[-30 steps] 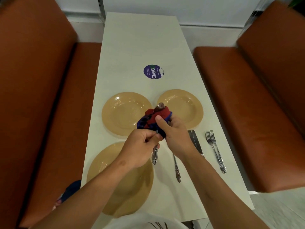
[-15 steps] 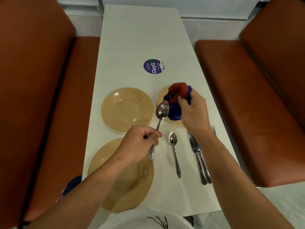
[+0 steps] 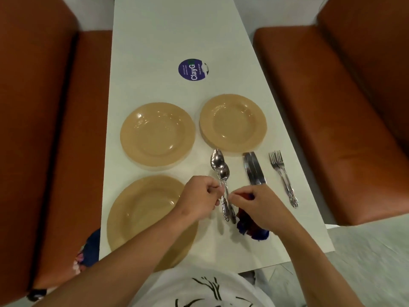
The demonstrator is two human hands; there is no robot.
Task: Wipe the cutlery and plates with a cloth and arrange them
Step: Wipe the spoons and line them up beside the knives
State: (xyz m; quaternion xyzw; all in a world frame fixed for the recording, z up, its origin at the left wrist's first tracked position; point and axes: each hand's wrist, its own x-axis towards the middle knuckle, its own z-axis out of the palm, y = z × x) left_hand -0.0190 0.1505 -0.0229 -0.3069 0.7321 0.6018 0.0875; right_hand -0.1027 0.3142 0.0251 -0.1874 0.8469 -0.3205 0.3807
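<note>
Pinched in the left hand (image 3: pixel 199 196) grip is the handle of a silver metal spoon (image 3: pixel 217 159), its bowl overlapping that of a second silver spoon (image 3: pixel 225 172) whose handle the right hand (image 3: pixel 256 204) fingertips nip while that palm bunches the red-and-blue cloth (image 3: pixel 250 228) against the white tabletop (image 3: pixel 177 41). Judging by the layout, the cutlery is largely sorted: two silver knives (image 3: pixel 253 168) lie paired, two silver forks (image 3: pixel 282 173) beside them. Three tan round plates (image 3: pixel 157 134) (image 3: pixel 233 122) (image 3: pixel 143 218) sit separately; whether they have been wiped cannot be told. Aligning the spoons seems to be the step in hand.
</note>
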